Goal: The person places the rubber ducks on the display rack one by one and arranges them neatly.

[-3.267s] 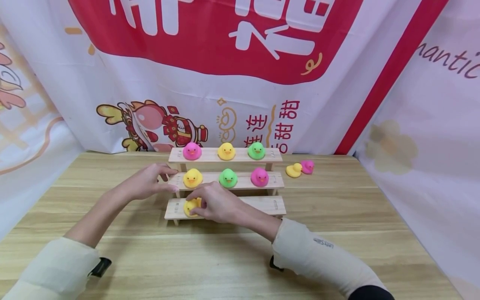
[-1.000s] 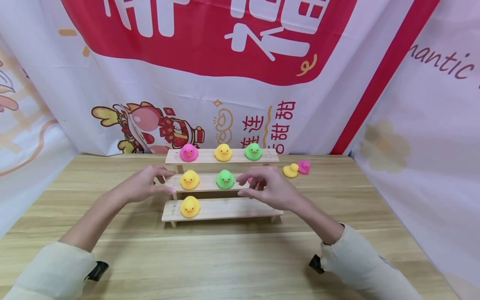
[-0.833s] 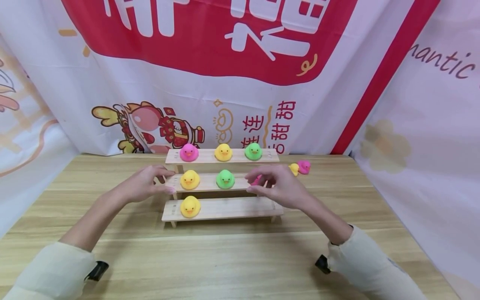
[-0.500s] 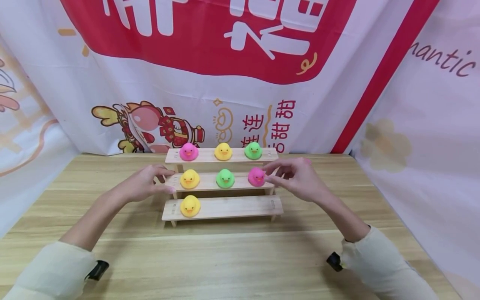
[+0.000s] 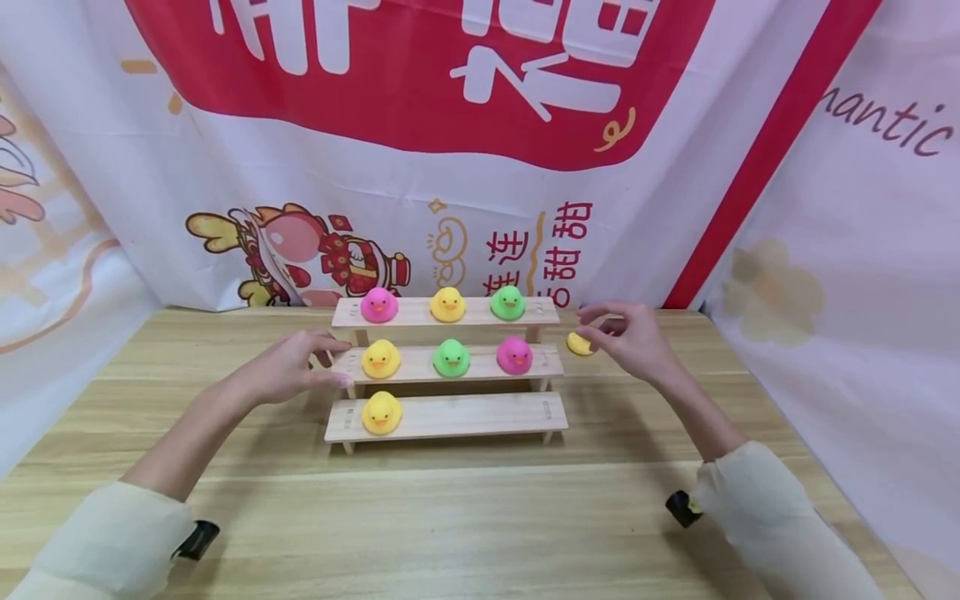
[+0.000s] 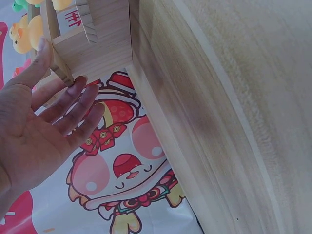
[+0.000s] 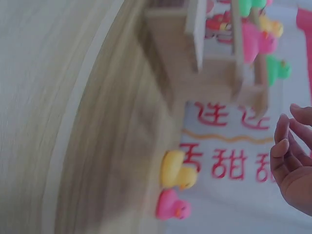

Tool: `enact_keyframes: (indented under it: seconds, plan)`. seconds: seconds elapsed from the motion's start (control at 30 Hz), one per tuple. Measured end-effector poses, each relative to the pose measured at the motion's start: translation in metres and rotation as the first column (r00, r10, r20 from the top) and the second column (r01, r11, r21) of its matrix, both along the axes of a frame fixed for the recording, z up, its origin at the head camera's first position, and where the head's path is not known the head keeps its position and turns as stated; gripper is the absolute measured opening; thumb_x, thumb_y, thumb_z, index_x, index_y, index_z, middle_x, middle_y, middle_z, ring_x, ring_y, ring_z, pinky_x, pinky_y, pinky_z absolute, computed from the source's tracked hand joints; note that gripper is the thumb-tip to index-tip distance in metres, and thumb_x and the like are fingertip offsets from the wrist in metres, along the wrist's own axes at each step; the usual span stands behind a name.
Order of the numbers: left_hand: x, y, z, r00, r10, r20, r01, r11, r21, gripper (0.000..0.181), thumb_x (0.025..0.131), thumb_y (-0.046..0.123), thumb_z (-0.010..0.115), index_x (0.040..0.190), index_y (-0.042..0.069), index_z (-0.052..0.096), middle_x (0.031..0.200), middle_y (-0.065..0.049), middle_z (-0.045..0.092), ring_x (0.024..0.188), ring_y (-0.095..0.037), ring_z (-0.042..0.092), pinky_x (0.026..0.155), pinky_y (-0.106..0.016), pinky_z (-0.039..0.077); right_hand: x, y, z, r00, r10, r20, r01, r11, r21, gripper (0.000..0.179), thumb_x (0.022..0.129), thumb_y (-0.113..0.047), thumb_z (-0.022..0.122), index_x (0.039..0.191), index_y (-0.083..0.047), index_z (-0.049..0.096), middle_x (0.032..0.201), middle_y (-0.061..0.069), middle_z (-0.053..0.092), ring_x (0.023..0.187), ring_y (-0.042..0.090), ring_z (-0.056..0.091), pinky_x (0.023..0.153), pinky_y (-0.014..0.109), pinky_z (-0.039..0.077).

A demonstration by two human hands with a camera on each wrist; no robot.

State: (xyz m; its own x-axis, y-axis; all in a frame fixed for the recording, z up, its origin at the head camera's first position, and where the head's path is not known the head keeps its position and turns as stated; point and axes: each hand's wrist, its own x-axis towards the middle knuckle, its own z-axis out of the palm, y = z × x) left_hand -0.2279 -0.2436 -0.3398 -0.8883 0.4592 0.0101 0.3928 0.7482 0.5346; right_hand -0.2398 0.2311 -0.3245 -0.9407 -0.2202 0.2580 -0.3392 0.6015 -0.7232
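Note:
A three-step wooden display stand (image 5: 480, 414) stands on the table. My left hand (image 5: 296, 367) holds the left end of its middle shelf, thumb at the front edge and a forefinger at the back; in the left wrist view the other fingers (image 6: 73, 114) are loosely spread. To the right of the stand, my right hand (image 5: 633, 340) is above a yellow rubber duck (image 5: 579, 343), partly hiding it. The right wrist view shows that hand (image 7: 297, 165) apart from the yellow duck (image 7: 171, 169) and a pink duck (image 7: 170, 205), its fingers bent around nothing.
Pink (image 5: 379, 305), yellow (image 5: 447, 305) and green (image 5: 507, 302) ducks sit on the top shelf. The middle shelf bears yellow (image 5: 381, 358), green (image 5: 452, 358) and pink (image 5: 514, 356) ones. One yellow duck (image 5: 382, 412) is at the bottom shelf's left. A printed cloth (image 5: 420, 192) hangs behind.
My right hand has let go of the yellow duck on the bottom shelf and moved right, past the middle shelf, to the loose ducks. The left hand stays at the stand.

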Motion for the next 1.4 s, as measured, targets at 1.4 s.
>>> enact_keyframes:
  seconds: [1.4]
  plan:
    - [-0.002,-0.001,-0.001,0.999,-0.021,-0.029,0.021,1.0,0.002,0.057,0.09,0.025,0.083,0.131,-0.011,0.065,0.115,-0.022,0.068,0.093,-0.026,0.061,0.076,-0.038,0.053,-0.048,0.019,-0.043,0.997,-0.065,0.043,0.05,0.958,0.282,0.024,0.093,-0.015,0.077,0.105,0.006,0.076,0.094,0.017,0.074,0.086,0.029,0.066,0.078,0.04,0.054]
